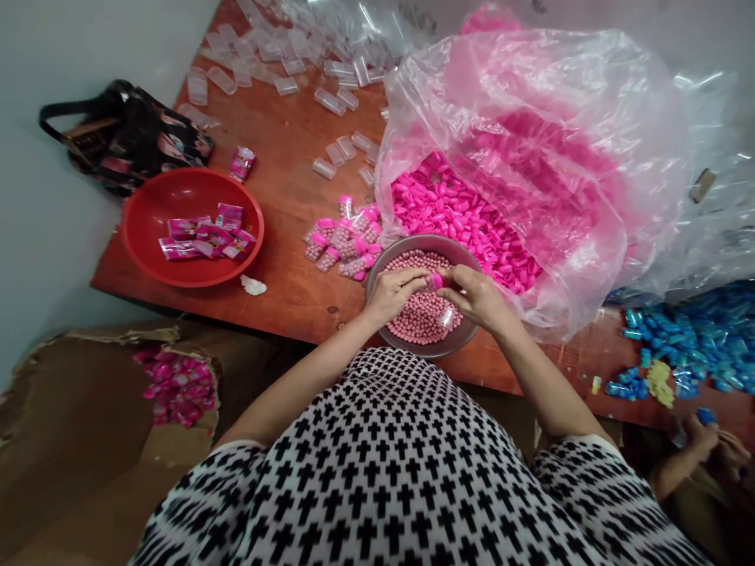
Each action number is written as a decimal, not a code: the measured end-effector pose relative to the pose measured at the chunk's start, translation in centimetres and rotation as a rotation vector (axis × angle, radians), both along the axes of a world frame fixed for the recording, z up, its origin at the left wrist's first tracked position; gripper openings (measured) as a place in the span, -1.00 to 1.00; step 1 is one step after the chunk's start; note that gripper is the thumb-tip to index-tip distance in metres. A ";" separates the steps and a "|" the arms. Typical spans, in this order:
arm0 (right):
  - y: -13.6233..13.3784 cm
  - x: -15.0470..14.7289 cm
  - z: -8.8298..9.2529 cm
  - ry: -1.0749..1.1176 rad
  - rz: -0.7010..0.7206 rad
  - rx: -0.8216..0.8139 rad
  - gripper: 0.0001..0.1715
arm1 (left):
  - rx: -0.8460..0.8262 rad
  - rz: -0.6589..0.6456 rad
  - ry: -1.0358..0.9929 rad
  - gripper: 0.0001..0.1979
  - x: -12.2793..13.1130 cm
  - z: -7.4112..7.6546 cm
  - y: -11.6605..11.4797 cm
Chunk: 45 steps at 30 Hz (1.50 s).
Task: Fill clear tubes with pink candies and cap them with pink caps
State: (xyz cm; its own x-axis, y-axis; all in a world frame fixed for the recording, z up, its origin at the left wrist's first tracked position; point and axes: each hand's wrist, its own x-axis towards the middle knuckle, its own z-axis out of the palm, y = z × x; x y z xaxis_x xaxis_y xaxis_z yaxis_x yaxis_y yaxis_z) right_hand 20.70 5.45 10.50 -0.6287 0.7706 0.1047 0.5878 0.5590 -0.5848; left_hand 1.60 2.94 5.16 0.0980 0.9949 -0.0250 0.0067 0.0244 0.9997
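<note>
A grey bowl [386, 334] full of round pink candies or beads [413, 326] stands at the table's front edge. Above it, my left hand [398, 295] and my right hand [472, 295] meet, fingers closed in a pinch around a small pink cap [436, 281]. Whether a container is attached beneath the cap, my fingers hide. A clear plastic container [447, 317] lies on the beads below my right hand. Just left of the bowl, filled containers with pink caps [344, 236] are heaped. To the right, a large clear bag [566, 86] holds loose pink caps [454, 208].
A red bowl [138, 236] with pink packets and a black handbag [127, 137] are at left. Clear containers [336, 98] lie scattered at the back. A cardboard box [71, 409] stands below left. Blue-capped containers [708, 338] and another person's hands [705, 432] are at right.
</note>
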 end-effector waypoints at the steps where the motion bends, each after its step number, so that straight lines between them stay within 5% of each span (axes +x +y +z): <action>1: -0.2 0.0 -0.2 -0.021 0.008 0.028 -0.76 | -0.005 -0.007 -0.007 -0.82 0.1 -0.1 0.0; 5: -0.3 0.3 -0.8 -0.096 0.046 0.068 -0.71 | -0.099 0.017 -0.093 -0.81 0.7 -0.6 -0.3; 9: 0.5 0.4 -1.1 0.082 0.029 -0.039 -0.65 | -0.127 0.025 -0.124 -0.72 1.3 -0.9 -0.3; 16: -1.1 0.5 -1.5 0.825 -0.299 -0.734 -0.47 | -0.252 0.066 -0.420 -0.58 1.3 -1.1 0.0; 22: -1.5 0.1 -2.5 0.919 -0.500 -0.938 -0.63 | 0.019 0.031 -0.047 -0.71 0.6 -1.1 -0.6; 29: -0.9 -2.0 -1.9 0.862 -0.304 -1.422 -0.61 | 0.247 0.000 0.130 -0.76 -0.2 -0.8 -1.0; 38: -1.8 -6.5 -3.6 1.123 -0.545 -1.381 -0.75 | 0.151 0.077 0.180 -0.74 -1.3 -0.4 -1.5; 45: 1.5 -6.9 -2.9 0.979 -0.388 -1.432 -0.46 | 0.122 0.163 0.209 -0.67 -4.3 -0.1 1.0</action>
State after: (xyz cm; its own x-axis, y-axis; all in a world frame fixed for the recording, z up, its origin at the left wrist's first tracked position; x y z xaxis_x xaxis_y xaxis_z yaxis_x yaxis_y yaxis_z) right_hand 13.78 6.93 7.55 -0.5313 0.6616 -0.5292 -0.2800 -0.7267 -0.6273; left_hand -2.66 3.94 5.02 -0.0580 0.9940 0.0926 0.2182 -0.0779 0.9728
